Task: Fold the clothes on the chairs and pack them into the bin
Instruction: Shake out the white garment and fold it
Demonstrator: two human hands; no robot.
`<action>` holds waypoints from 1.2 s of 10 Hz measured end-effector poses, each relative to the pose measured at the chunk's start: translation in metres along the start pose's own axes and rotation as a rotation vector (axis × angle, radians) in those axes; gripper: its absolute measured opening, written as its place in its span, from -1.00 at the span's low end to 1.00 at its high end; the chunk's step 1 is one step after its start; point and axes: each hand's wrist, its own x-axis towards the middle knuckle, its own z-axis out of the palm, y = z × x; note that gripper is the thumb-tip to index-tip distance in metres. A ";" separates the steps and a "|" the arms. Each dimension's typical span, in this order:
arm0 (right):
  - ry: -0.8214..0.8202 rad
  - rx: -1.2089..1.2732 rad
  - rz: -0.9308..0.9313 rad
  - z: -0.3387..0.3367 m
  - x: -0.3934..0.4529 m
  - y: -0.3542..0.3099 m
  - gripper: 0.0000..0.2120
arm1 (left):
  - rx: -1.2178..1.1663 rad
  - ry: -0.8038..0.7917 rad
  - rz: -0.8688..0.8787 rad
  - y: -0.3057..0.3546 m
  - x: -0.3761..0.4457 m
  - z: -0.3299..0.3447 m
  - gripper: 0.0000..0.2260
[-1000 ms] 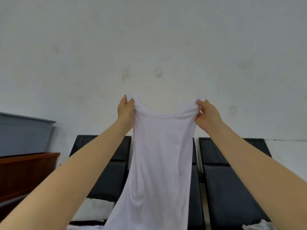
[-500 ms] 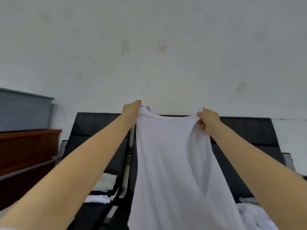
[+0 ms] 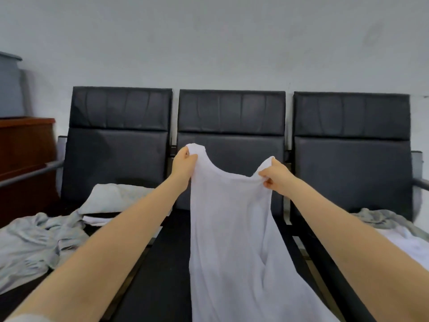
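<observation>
We hold the vest up over the middle chair, left hand pinching one strap, right hand the other. More clothes lie at nine o'clock, the bin at ten.

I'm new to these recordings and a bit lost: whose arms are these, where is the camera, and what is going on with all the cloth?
There is no machine here. A person wears a camera on the head, so you see their own two bare arms reaching forward. The left hand and right hand each pinch a shoulder strap of a white tank top, holding it up over the middle chair of three black ones. A grey garment and a white folded piece lie on the left chair; more clothes lie on the right chair.
</observation>
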 end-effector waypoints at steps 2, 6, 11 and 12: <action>-0.059 0.060 -0.058 -0.001 0.005 0.007 -0.75 | -0.054 0.077 0.096 -0.013 0.008 -0.007 -0.69; -0.043 0.456 0.085 0.016 0.055 -0.020 -0.92 | 0.224 0.115 -0.098 -0.022 0.067 -0.021 -0.73; 0.005 0.541 0.402 0.090 0.204 0.173 -0.84 | 0.428 0.081 -0.347 -0.274 0.131 -0.012 -0.80; 0.005 0.493 0.427 0.092 0.193 0.201 -0.93 | 0.611 0.097 -0.290 -0.288 0.120 -0.012 -0.87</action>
